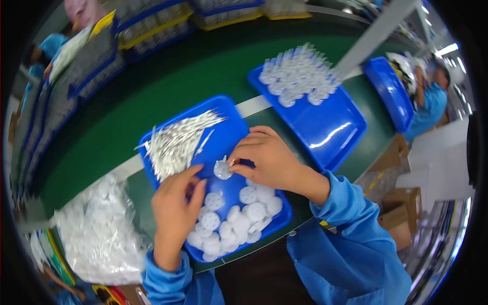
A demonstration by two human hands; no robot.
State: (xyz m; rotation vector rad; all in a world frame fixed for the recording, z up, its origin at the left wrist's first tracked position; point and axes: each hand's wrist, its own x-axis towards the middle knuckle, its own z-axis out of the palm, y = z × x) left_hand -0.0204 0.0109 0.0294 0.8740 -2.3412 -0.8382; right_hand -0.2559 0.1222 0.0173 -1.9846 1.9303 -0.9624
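My right hand (265, 158) pinches a small clear round plastic piece (222, 170) above the blue tray (231, 108). My left hand (177, 202) hovers over the tray's left side, thumb and forefinger apart, and nothing shows between them. Thin silvery-white strips (175, 143) lie heaped in the far part of this tray, close to the left fingertips. White round plastic discs (236, 223), some with holes, pile up in its near part, below both hands.
Further right, a second blue tray (325, 129) carries rows of clear plastic parts (300, 73). A clear bag of white pieces (101, 231) lies at left. Stacked blue crates (152, 23) line the far side. A co-worker (432, 96) is at the right beside another blue tray (389, 94).
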